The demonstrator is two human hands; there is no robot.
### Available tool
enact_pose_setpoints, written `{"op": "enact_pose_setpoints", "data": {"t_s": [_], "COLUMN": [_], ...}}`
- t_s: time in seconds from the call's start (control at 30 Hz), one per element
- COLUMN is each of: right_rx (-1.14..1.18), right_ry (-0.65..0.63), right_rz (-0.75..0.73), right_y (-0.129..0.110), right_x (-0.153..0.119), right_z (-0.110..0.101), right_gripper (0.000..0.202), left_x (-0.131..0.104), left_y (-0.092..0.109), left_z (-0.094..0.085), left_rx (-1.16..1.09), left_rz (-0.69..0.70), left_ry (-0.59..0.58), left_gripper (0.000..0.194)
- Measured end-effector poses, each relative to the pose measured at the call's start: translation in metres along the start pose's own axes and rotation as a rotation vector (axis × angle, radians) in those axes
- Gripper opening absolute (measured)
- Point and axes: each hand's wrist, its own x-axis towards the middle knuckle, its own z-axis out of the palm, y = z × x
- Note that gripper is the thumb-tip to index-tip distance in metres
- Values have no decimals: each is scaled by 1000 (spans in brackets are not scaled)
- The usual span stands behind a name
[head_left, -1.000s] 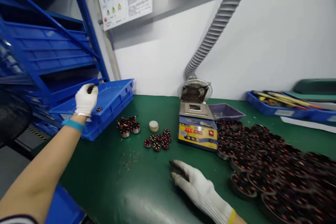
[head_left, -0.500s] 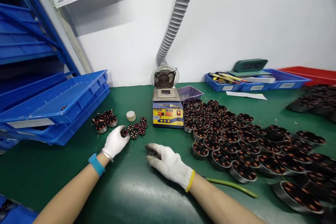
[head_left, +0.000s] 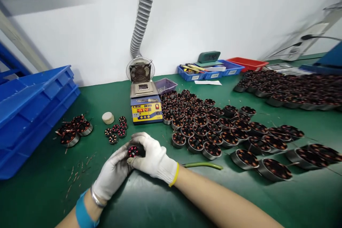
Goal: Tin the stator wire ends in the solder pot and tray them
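A small round motor stator point(head_left: 133, 151), dark with red and copper spots on its face, is between my two white-gloved hands above the green table. My left hand point(head_left: 110, 174) is closed on it from the left. My right hand point(head_left: 153, 155) curls around it from the right, with its thumb near the lower edge; some fingertips are hidden. Just beyond my hands sit several small stators point(head_left: 115, 128) in a cluster, with a whitish round block point(head_left: 108, 118) beside them. The solder pot point(head_left: 146, 110), with a lit red display, stands behind.
Several larger stators point(head_left: 200, 121) spread to the right; a few with loose wires point(head_left: 70, 138) lie left. A green-handled tool point(head_left: 204, 165) lies by my right wrist. Wire scraps point(head_left: 76, 176) dot the left. Blue trays point(head_left: 40, 103) are stacked left; a grey duct point(head_left: 143, 14) hangs behind.
My left hand has brought a small stator from the cluster toward me, and my right hand has closed in on it. The camera view has turned right.
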Motion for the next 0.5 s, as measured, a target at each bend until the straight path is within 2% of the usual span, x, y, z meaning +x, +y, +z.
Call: {"op": "enact_pose_setpoints", "data": {"t_s": [0.07,0.13,0.2,0.23,0.3,0.37,0.4,0.5], "right_rx": [-19,-45,-96,-127,-164,-136,-105,82], "right_ry": [13,31,31,12,-27,-45,-47,-126], "right_rz": [-70,-178,-278,-313,-347,-297,-223,102], "right_y": [3,5,7,7,7,4,3,-1], "right_x": [0,0,-1,-1,-2,-3,-3,-2], "right_z": [1,1,0,-1,-2,-3,-3,-3], "right_gripper": [44,47,48,47,47,55,62,77], "left_x": [-4,-7,-9,-10,-12,-12,-12,-12], "left_y": [7,14,18,18,18,16,15,16], "left_z": [-3,-4,-3,-2,0,1,2,4], "left_rx": [127,294,491,586,724,731,684,473], "left_rz": [41,107,187,224,278,287,276,220], "left_ry": [-23,-17,42,78,139,175,189,215], "left_gripper": [37,58,76,78,71,64,64,76]}}
